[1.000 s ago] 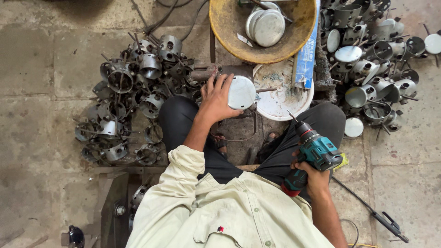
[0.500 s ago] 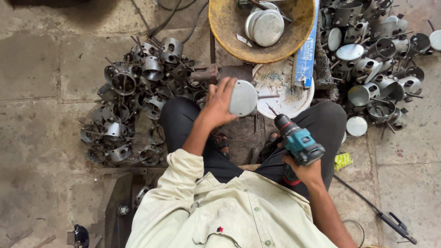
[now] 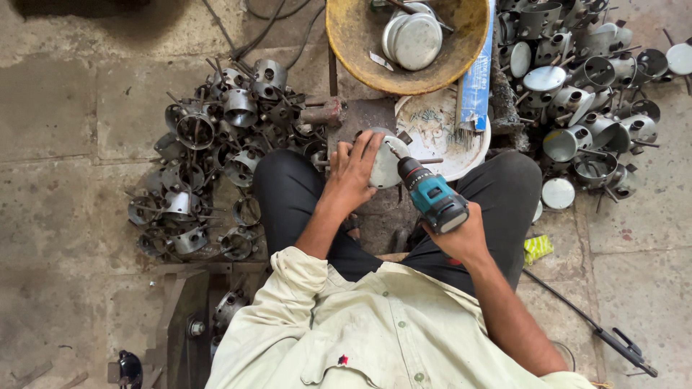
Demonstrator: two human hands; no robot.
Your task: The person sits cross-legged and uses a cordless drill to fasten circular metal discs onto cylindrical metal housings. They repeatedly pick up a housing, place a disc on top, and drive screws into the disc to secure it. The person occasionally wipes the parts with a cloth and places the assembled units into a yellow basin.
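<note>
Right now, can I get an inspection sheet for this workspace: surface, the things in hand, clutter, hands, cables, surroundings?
Surface: stained concrete floor; the person sits on it.
Things in hand: round metal disc under the left hand; teal cordless drill in the right hand, bit at the disc.
Clutter: pile of metal cylinder parts on the left, another pile on the right, yellow bowl holding metal lids, white plate, blue packet.
Hands: both bare, each gripping its item.
Cables: dark cables at the top; thin black rod lower right.
Surroundings: metal frame lower left.
</note>
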